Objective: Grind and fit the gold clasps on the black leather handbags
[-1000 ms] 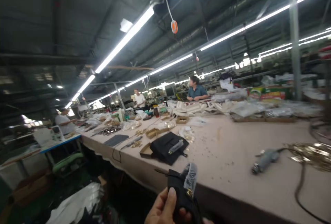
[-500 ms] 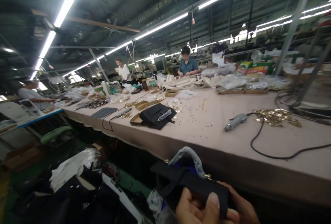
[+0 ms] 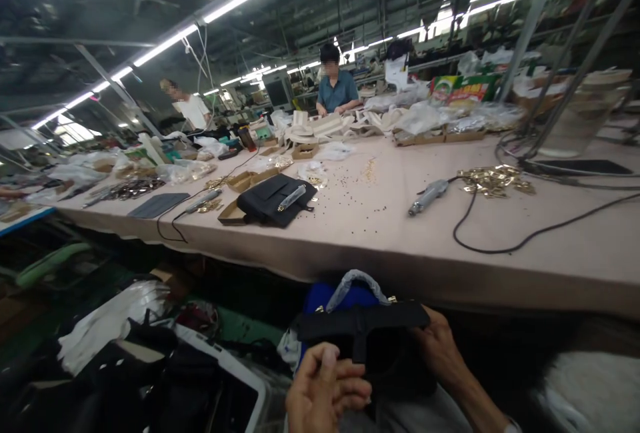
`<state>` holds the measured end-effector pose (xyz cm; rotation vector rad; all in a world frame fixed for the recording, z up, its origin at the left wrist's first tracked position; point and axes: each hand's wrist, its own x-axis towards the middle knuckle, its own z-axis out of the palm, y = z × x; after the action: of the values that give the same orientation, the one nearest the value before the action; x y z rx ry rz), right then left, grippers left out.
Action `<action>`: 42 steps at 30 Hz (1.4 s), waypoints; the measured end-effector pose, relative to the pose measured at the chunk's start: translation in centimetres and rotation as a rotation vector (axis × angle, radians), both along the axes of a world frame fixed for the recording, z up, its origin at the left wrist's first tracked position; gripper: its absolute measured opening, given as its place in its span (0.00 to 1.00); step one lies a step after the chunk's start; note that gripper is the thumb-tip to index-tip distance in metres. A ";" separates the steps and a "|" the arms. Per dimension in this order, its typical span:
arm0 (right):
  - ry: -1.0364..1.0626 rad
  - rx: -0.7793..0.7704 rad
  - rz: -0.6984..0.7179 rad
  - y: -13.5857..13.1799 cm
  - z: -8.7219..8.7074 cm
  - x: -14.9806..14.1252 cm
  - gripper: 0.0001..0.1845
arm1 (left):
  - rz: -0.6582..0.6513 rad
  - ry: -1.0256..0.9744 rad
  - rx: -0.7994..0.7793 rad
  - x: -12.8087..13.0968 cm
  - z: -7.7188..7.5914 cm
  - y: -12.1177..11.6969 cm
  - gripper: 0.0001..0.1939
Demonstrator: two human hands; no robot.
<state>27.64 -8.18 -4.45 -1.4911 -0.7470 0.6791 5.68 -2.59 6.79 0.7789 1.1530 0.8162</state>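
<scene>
A black handbag (image 3: 370, 320) with a plastic-wrapped handle (image 3: 353, 283) and gold fittings is in front of me, low in the view. My right hand (image 3: 440, 346) grips the right end of its flap, some fingers hidden behind it. My left hand (image 3: 325, 386) is just in front of the flap's hanging strap, fingers apart and loosely bent, holding nothing. Whether it touches the bag I cannot tell. Something blue (image 3: 315, 296) shows behind the bag. The lower part of the bag is dark and hard to make out.
On the cloth-covered table (image 3: 350, 233) lie another black bag (image 3: 275, 200), an electric screwdriver (image 3: 427, 196) with its cord, and a pile of gold metal pieces (image 3: 495, 181). Black pieces with a white bundle (image 3: 120, 316) lie at lower left. A co-worker (image 3: 337, 90) works across the table.
The bag has turned so its flap and strap face me. My left hand has let go of the flap, while my right still holds its end. The view has shifted right.
</scene>
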 end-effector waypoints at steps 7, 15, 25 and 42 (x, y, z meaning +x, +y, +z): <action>-0.010 -0.060 -0.039 0.4 -1.5 0.0 0.22 | -0.097 -0.166 0.179 2.1 0.1 1.2 0.29; -0.071 -0.111 -0.078 0.5 -2.3 0.1 0.24 | -0.133 -0.069 0.398 3.4 -2.5 2.1 0.23; -0.129 -0.128 -0.089 1.1 -3.4 -0.1 0.27 | -0.133 0.063 0.818 4.4 -4.1 4.0 0.09; -0.142 -0.154 -0.133 1.4 -3.1 0.0 0.32 | -0.152 0.040 0.455 5.7 -5.0 6.5 0.12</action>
<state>27.60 -6.78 -7.52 -1.7282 -0.7086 0.5439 11.40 3.87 1.79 1.2478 0.9377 0.9505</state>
